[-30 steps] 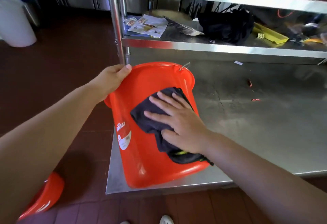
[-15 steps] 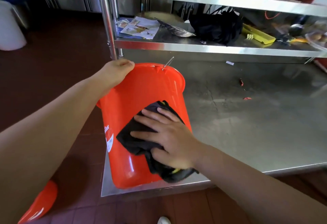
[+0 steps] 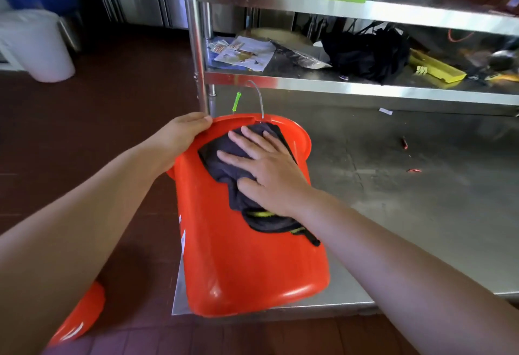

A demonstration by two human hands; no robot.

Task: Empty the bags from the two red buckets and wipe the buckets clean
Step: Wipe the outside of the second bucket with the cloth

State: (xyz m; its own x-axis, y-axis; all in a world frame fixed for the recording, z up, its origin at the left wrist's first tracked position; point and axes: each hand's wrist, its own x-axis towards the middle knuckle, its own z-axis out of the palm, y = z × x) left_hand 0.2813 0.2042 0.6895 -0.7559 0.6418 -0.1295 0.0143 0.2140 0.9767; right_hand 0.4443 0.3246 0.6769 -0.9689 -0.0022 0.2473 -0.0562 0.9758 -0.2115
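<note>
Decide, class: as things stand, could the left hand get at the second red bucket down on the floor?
Probably not at once: the left hand grips the rim of the tilted bucket on the steel table. The second bucket lies low under that arm, nothing visibly blocking it.

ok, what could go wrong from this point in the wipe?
The red bucket lies tilted at the steel table's corner, base near the edge; the right hand pressing the dark cloth could push it off. Only the left hand steadies the rim. The cloth's loose end hangs free and may snag.
</note>
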